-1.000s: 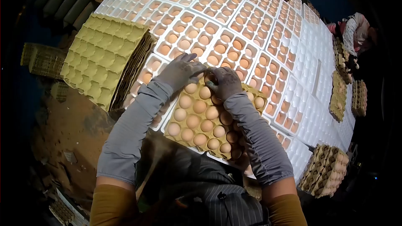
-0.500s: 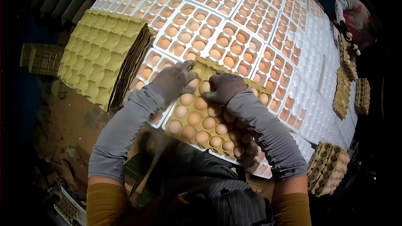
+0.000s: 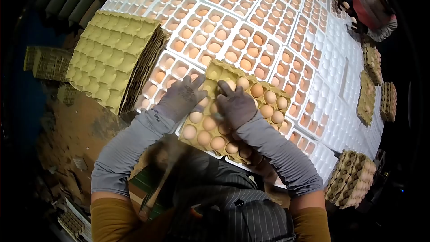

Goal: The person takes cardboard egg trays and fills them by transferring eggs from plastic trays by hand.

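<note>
A yellow-brown pulp egg tray (image 3: 215,68) lies in front of me on white plastic egg packs, with brown eggs (image 3: 269,97) in many of its cups. Several cups at its far left corner hold no egg. My left hand (image 3: 180,99), in a grey glove, is over the tray's left edge, fingers spread beside an egg (image 3: 203,102). Also gloved, my right hand (image 3: 237,105) reaches over the middle of the tray with its fingers apart around a pale egg (image 3: 230,84). The palms hide some eggs underneath.
White egg packs (image 3: 218,14) filled with eggs cover the table. A tall stack of pulp trays (image 3: 107,58) stands at the left. More stacked trays (image 3: 351,179) are at the right. A person (image 3: 369,6) works at the far right edge.
Both hands have shifted slightly and their fingers have spread. My right hand moved down and left, uncovering eggs on the tray's right side. The person at the far right leaned farther over the table.
</note>
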Available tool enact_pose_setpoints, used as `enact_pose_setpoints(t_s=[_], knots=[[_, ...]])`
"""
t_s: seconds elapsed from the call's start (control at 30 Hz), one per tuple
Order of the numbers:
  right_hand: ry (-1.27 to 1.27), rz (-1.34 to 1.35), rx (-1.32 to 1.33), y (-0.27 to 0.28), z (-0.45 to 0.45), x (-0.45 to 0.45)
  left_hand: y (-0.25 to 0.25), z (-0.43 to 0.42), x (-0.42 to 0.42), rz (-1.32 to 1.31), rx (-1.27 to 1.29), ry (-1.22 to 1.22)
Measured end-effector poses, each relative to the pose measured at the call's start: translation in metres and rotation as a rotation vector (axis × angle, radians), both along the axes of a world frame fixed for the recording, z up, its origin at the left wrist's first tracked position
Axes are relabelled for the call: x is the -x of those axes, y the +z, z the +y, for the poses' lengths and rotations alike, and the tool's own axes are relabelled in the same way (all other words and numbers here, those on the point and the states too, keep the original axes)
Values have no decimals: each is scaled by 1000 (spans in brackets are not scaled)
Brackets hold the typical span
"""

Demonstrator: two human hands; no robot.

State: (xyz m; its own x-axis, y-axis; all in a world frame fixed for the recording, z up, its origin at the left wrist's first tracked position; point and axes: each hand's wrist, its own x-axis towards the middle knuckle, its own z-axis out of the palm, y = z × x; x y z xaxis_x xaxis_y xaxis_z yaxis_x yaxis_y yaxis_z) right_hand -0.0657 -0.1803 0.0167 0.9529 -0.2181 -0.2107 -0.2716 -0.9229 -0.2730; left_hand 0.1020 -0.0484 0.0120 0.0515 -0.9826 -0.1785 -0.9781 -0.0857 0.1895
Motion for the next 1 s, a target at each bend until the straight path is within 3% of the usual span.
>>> enact_pose_setpoints(t_s=[0.07, 0.13, 0.17, 0.2, 0.27, 0.37, 0.4, 0.43, 0.47, 0.53, 0.57, 0.6, 0.67, 0.7, 0.73, 0.77, 0.8, 0.87, 0.93, 1.0], knots=[[-257, -175, -448, 22, -13, 29, 4, 0, 1, -71, -21, -19], [-512, -248, -1048, 27, -27, 65, 9, 12, -3, 252, 31, 202], [-750, -256, -1379, 40, -30, 81, 7, 16, -10, 649, 11, 366], [-871, -324, -1522, 51, -23, 97, 15, 12, -7, 640, 12, 348], [-991, -424, -1599, 68, -2, 124, 54, 9, 13, 1222, -162, 599], [-1134, -514, -1782, 74, 8, 150, 107, -21, 68, 1522, -216, 620], [-1152, -523, -1823, 69, 7, 162, 84, -22, 82, 1543, -84, 472], [-1170, -532, -1863, 63, 5, 174, 84, -35, 94, 1629, -222, 550], [-1197, -547, -1839, 51, 2, 194, 80, -50, 97, 1626, -387, 616], [-887, -436, -1298, 37, -8, 238, 59, -76, 124, 1820, -449, 794], [-1100, -491, -1590, 36, -18, 253, 55, -93, 137, 1737, -510, 774], [-1124, -508, -1574, 34, -27, 272, 57, -112, 150, 1656, -572, 750], [-1297, -563, -1372, 15, -48, 311, 39, -148, 189, 1441, -228, 444], [-1214, -660, -1085, -7, -62, 334, 28, -168, 210, 1380, -79, 329], [-1281, -561, -1050, -6, -83, 353, 16, -188, 231, 1305, 74, 227], [-1185, -601, -707, -17, -102, 371, 6, -208, 248, 999, 108, 108], [-1073, -630, -371, -29, -120, 383, 7, -225, 271, 853, 45, 158], [-1048, -481, -27, -25, -157, 387, -2, -248, 314, 478, 183, 19], [-935, -466, 355, -35, -193, 381, -30, -272, 343, 208, 85, -37], [-854, -312, 474, -53, -230, 377, -43, -285, 351, 150, 75, -27]])
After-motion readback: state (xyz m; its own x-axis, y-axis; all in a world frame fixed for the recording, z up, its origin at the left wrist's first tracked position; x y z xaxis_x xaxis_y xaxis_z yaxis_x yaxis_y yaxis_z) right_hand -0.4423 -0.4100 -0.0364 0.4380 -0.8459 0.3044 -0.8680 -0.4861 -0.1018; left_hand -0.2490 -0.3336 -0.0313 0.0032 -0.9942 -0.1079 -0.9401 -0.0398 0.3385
